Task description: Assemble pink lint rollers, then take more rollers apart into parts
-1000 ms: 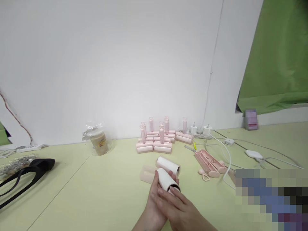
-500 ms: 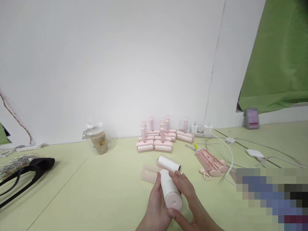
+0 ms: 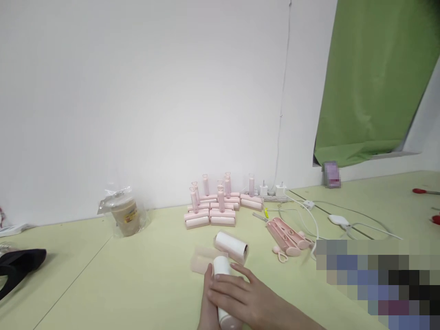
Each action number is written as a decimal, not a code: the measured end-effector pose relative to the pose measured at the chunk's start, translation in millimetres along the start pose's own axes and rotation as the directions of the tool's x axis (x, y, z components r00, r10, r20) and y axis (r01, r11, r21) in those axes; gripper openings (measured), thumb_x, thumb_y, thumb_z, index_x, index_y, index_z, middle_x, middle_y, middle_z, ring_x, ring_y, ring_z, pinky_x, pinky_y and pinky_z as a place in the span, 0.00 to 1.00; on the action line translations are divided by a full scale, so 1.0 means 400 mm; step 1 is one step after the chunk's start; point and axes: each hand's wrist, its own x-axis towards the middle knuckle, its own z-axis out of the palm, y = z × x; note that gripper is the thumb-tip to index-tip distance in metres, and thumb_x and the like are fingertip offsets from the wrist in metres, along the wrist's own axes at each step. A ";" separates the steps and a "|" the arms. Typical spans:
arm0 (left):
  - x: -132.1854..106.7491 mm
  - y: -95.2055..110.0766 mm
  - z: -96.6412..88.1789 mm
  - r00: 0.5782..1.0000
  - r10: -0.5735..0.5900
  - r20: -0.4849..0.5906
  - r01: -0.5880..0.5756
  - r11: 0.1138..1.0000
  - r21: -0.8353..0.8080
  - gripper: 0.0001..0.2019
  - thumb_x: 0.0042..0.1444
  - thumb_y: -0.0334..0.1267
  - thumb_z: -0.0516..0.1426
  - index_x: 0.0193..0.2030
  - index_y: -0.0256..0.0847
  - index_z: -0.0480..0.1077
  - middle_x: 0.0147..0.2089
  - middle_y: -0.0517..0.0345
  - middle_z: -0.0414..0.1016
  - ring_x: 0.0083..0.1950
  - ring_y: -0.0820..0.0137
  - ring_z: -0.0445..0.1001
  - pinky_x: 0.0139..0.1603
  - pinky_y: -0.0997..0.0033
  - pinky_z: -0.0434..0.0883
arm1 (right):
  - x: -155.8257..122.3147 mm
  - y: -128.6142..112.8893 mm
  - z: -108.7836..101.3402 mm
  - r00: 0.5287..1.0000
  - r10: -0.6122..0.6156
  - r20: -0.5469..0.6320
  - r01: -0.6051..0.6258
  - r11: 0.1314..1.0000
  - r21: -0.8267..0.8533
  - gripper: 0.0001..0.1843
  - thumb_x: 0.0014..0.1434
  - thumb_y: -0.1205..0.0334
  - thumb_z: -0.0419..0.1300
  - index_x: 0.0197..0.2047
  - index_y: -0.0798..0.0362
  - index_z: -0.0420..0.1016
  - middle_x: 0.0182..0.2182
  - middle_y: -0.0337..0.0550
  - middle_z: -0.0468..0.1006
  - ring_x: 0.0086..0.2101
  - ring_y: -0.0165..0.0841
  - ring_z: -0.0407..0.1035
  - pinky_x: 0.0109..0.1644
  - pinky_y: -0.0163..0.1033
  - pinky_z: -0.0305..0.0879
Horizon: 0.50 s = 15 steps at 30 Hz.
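Before the white wall (image 3: 147, 101), the pale table (image 3: 137, 284) carries a cluster of pink rollers (image 3: 222, 214), their broad heads apparently serving as feet that keep the handles upright. Close to you, a white roll (image 3: 222, 264) sits clasped between both hands: your left hand (image 3: 207, 300) cradles its left side while your right hand (image 3: 249, 298) wraps over the top, probably to stop it slipping. Just beyond, a second roll (image 3: 228, 242) lies on its side, beside a translucent pink piece (image 3: 201, 265).

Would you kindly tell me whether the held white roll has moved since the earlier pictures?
Yes, the held white roll has moved toward the wearer, judged against the roll on the table.
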 end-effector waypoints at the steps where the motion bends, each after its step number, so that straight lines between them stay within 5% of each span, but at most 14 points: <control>1: 0.000 0.003 0.006 0.998 -0.051 -0.031 0.051 0.999 0.008 0.15 0.45 0.47 0.60 0.34 0.39 0.68 0.24 0.60 0.71 0.23 0.71 0.72 0.21 0.76 0.67 | 0.001 0.010 -0.017 0.999 0.030 -0.018 -0.030 0.999 -0.011 0.29 0.55 0.66 0.49 0.61 0.52 0.54 0.56 0.44 0.65 0.56 0.34 0.55 0.61 0.43 0.45; 3: -0.004 0.016 0.029 0.988 -0.126 -0.093 0.129 0.991 0.024 0.20 0.49 0.56 0.53 0.28 0.38 0.65 0.18 0.62 0.66 0.14 0.75 0.65 0.13 0.78 0.60 | -0.004 0.055 -0.051 0.961 0.263 -0.090 -0.272 0.957 -0.106 0.27 0.53 0.67 0.49 0.58 0.50 0.59 0.56 0.43 0.64 0.55 0.34 0.56 0.58 0.41 0.51; 4: -0.008 0.023 0.043 0.985 -0.126 -0.115 0.131 0.991 0.035 0.21 0.50 0.58 0.51 0.28 0.38 0.63 0.17 0.63 0.64 0.13 0.76 0.62 0.11 0.79 0.58 | -0.010 0.089 -0.068 0.874 0.454 -0.174 -0.482 0.856 -0.186 0.24 0.55 0.68 0.47 0.56 0.50 0.63 0.54 0.43 0.67 0.54 0.33 0.59 0.56 0.39 0.55; 5: -0.014 0.031 0.056 0.987 -0.100 -0.126 0.107 0.993 0.051 0.21 0.51 0.57 0.50 0.28 0.39 0.63 0.17 0.64 0.64 0.12 0.77 0.61 0.11 0.80 0.57 | -0.019 0.129 -0.085 0.719 0.665 -0.202 -0.694 0.668 -0.270 0.22 0.57 0.66 0.47 0.54 0.47 0.64 0.52 0.39 0.69 0.52 0.31 0.61 0.54 0.38 0.56; 6: -0.019 0.038 0.066 0.991 -0.058 -0.123 0.066 0.996 0.067 0.19 0.51 0.56 0.51 0.30 0.39 0.62 0.18 0.64 0.65 0.12 0.77 0.62 0.11 0.81 0.58 | -0.031 0.170 -0.100 0.612 0.754 -0.240 -0.785 0.543 -0.296 0.19 0.58 0.67 0.47 0.51 0.51 0.67 0.48 0.44 0.72 0.49 0.35 0.63 0.53 0.42 0.57; 9: -0.032 0.052 0.081 0.995 0.022 -0.093 -0.012 0.995 0.097 0.17 0.51 0.53 0.54 0.31 0.40 0.62 0.19 0.65 0.65 0.13 0.78 0.62 0.11 0.81 0.57 | -0.072 0.276 -0.119 0.393 0.881 -0.263 -0.893 0.297 -0.338 0.11 0.60 0.65 0.51 0.39 0.58 0.73 0.37 0.50 0.76 0.41 0.39 0.69 0.46 0.50 0.62; 11: -0.035 0.055 0.081 0.997 0.033 -0.073 -0.026 0.995 0.099 0.17 0.50 0.53 0.55 0.31 0.40 0.61 0.19 0.65 0.64 0.13 0.78 0.62 0.11 0.81 0.58 | -0.095 0.313 -0.107 0.316 0.918 -0.242 -0.908 0.218 -0.359 0.10 0.60 0.60 0.53 0.40 0.57 0.71 0.39 0.45 0.74 0.39 0.35 0.69 0.43 0.47 0.64; 15: -0.034 0.054 0.077 0.998 0.013 -0.069 -0.007 0.996 0.090 0.16 0.53 0.52 0.52 0.32 0.39 0.61 0.20 0.64 0.65 0.13 0.78 0.62 0.11 0.81 0.58 | -0.116 0.326 -0.057 0.259 0.942 -0.213 -0.912 0.166 -0.375 0.13 0.59 0.59 0.55 0.45 0.56 0.68 0.44 0.44 0.71 0.42 0.36 0.68 0.45 0.48 0.64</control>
